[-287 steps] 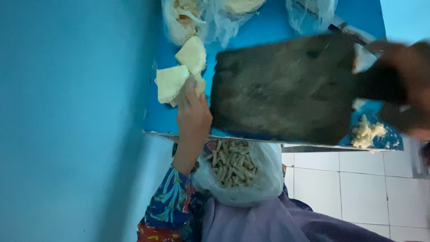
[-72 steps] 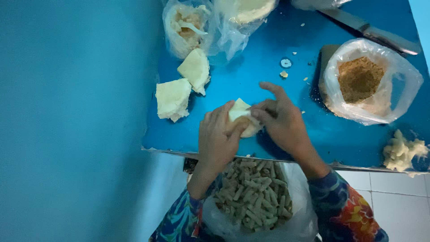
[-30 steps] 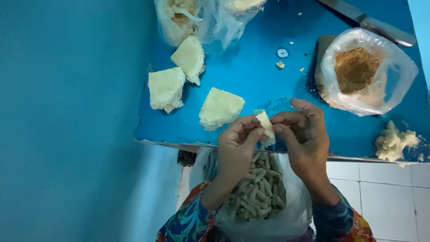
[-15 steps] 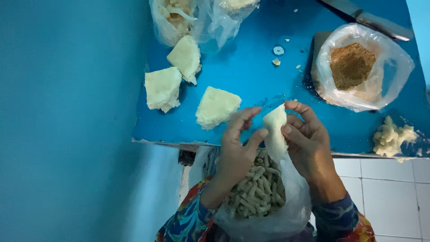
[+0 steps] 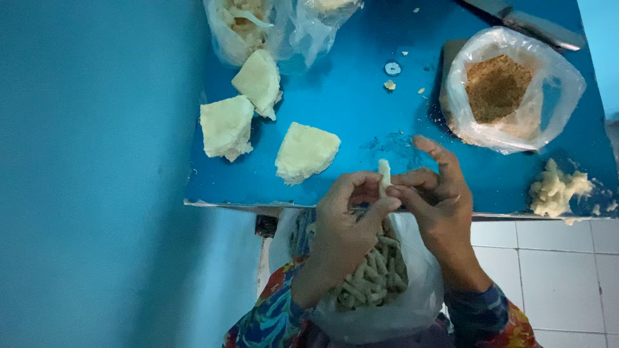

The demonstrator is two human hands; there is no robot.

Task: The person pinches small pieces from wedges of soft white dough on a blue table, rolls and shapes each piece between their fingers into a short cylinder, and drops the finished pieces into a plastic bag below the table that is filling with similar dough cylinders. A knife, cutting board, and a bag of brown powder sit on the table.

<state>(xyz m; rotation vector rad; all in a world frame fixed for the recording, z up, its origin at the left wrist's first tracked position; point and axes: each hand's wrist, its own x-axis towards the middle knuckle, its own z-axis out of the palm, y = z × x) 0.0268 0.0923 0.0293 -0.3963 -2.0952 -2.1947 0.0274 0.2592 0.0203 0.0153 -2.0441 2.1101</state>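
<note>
Mostly hidden, a pale dough strip [image 5: 384, 174] is pinched by left hand [image 5: 345, 222] and right hand [image 5: 438, 200] above a bag of finished sticks [image 5: 377, 277]; dough wedges [image 5: 305, 151] lie nearby.

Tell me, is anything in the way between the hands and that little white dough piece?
No. The left hand and right hand both pinch the dough piece directly, above the bag of rolled sticks. Nothing visible sits between fingers and dough.

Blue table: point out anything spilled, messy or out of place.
Pale crumbs lie scattered on the blue table between the bags. A ragged lump of dough sits loose at the right edge, bits around it. Brown crumbs dust the table beside the bag of brown crumbs. Nothing looks damaged.
</note>
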